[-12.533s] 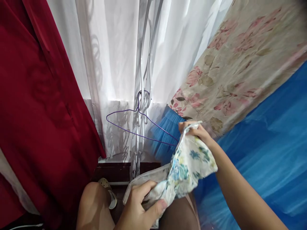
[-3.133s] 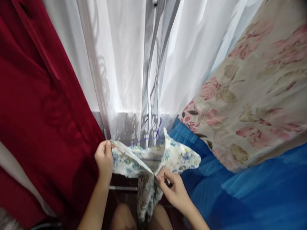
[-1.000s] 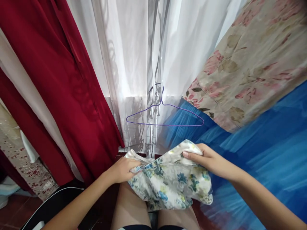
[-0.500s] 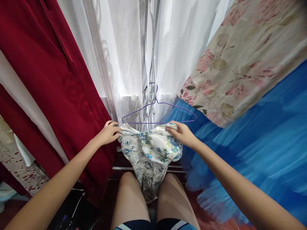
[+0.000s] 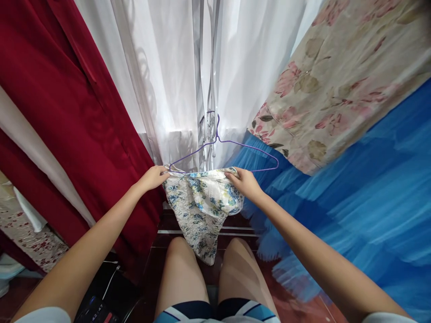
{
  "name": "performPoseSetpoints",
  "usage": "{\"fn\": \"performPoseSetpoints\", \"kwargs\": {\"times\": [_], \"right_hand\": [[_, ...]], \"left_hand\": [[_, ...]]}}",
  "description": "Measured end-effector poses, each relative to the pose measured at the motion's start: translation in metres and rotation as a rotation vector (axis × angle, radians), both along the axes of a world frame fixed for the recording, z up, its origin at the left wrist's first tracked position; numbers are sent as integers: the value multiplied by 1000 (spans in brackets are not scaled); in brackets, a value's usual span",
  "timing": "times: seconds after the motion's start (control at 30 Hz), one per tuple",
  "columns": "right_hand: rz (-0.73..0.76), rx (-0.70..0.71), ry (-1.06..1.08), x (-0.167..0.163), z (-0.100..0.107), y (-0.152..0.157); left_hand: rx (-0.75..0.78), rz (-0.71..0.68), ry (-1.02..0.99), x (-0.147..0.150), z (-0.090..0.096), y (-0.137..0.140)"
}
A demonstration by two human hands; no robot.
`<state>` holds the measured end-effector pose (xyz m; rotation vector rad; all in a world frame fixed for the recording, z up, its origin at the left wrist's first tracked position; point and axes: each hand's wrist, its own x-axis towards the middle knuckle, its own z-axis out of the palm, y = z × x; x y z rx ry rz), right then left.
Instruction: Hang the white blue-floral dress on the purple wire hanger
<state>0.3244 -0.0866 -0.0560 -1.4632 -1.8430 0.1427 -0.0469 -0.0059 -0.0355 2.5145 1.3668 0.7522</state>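
Left hand (image 5: 152,176) and right hand (image 5: 243,183) each gripping a top corner of a floral garment (image 5: 202,206), held against the bottom bar of a purple wire hanger (image 5: 224,154), white curtain (image 5: 175,76) behind

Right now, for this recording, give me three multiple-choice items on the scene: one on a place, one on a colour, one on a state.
1. Where does the floral garment hang?
A. on the floor
B. at the bottom bar of the wire hanger
C. on the blue bed cover

2. What colour is the hanger?
A. purple
B. green
C. black

3. What do the hands do?
A. both are free
B. only one holds cloth
C. left hand and right hand each pinch the top edge

Key: 1 B, its top edge meets the bar; 2 A, the wire is purple; 3 C, each grip closes on cloth.
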Motion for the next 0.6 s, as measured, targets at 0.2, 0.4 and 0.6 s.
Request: {"fn": "performPoseSetpoints", "kwargs": {"times": [0.2,0.4,0.6], "right_hand": [[2,-36,-2,-6,-2,-3],[106,-42,112,-22,-3,-14],[45,109,295,27,-4,-47]], "left_hand": [[51,-87,-109,5,28,-21],[152,-213,-321,66,64,-36],[151,-53,-474,90,50,-27]]}}
